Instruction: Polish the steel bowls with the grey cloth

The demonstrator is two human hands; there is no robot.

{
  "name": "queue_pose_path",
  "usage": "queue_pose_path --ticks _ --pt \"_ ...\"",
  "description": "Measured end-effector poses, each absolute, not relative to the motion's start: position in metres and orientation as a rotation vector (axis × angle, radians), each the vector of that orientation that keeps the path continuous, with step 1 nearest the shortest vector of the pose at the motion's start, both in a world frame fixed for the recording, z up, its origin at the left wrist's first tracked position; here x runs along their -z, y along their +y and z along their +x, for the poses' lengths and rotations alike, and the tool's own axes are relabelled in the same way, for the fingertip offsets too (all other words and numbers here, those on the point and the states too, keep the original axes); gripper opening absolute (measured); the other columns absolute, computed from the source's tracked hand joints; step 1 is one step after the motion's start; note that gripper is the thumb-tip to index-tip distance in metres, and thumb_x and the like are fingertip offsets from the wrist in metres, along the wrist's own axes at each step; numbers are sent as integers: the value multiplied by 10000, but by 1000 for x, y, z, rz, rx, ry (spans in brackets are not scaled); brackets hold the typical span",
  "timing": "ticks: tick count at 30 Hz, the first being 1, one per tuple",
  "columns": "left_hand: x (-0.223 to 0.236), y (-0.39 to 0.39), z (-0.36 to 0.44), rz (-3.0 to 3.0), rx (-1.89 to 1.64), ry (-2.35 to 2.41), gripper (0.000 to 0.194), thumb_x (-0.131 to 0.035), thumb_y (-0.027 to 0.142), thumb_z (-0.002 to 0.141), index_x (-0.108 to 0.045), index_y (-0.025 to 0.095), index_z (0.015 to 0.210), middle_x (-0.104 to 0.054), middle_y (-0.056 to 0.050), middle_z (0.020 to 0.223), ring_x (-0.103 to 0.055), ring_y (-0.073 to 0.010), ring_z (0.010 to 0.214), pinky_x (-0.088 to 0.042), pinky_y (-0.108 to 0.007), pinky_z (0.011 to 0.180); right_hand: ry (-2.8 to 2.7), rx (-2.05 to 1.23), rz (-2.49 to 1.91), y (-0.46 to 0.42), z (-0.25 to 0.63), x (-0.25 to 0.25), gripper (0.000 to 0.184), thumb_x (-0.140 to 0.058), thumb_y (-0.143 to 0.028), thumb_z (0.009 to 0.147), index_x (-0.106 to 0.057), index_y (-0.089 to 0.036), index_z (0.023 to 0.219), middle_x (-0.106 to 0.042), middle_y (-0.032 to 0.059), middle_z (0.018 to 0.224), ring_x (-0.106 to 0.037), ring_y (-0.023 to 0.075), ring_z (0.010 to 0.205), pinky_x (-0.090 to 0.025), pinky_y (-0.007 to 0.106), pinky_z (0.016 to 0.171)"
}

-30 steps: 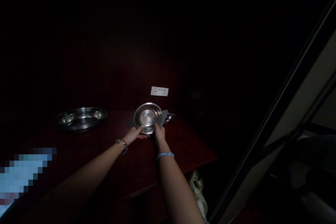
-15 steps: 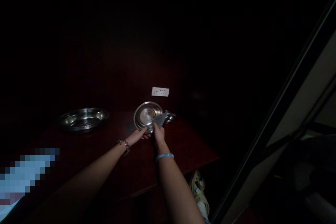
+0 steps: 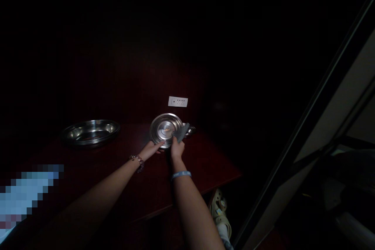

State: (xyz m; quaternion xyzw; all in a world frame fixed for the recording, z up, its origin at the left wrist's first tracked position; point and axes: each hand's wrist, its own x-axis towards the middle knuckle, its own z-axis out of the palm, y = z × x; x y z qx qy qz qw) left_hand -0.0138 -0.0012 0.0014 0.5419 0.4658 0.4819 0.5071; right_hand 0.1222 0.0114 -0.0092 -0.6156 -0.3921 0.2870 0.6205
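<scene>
Two bare hands worked at a shallow round stainless-steel basin (image 3: 159, 125), tipped up toward the viewer above the dark red counter (image 3: 205, 164); whether its underside touched the surface could not be told. Pale lettering ran round the blue wristband (image 3: 181, 174) on the right wrist, too small to read with certainty. Tiny dark marks and slots dotted the white socket panel (image 3: 178, 102) on the wall behind.

The basin had a bright flared rim, smooth sloping sides and a flat circular base, where pale streaks of light and a small warm-toned glint showed. The left hand (image 3: 150, 149) gripped its near left edge, thumb over the inside and fingers underneath; a beaded bracelet (image 3: 137, 163) circled that wrist. The right hand (image 3: 177, 148) had its fingers closed on a grey cloth (image 3: 181, 133), which lay against the basin's right side with one corner pointing up and away.

Just behind the cloth, on the right, sat smaller steel bowlware (image 3: 191, 129), partly hidden. Well to the left stood a wide steel basin stack (image 3: 92, 136), several rims nested together. Below the counter's near edge showed a pale strapped clog (image 3: 218, 207) decorated with small charms.
</scene>
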Motion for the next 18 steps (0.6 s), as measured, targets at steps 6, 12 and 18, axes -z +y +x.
queue_pose_path --ticks 6,12,18 --pt "-17 -13 -13 972 -1397 1083 326 -798 326 876 -683 166 1136 -775 -187 1264 -731 -329 1223 -643 -409 926 -921 -623 -1506 -3 123 -6 388 -550 -278 956 -825 -81 1145 -809 218 1191 -777 337 1173 -580 363 1001" --pt "-18 -8 -12 851 -1458 1138 122 -718 287 923 -677 175 896 -817 -114 918 -793 -267 1029 -642 -391 899 -1000 -598 -1527 -8 121 -13 361 -556 -278 964 -838 -102 1104 -815 220 1164 -784 341 1154 -581 358 986" --pt "-12 -7 -16 1042 -1380 1167 142 -737 277 846 -702 190 740 -790 -91 739 -795 -268 895 -641 -365 857 -1002 -584 -1574 -11 120 -13 322 -567 -264 957 -848 -128 1040 -833 199 1090 -798 338 1115 -598 348 945"
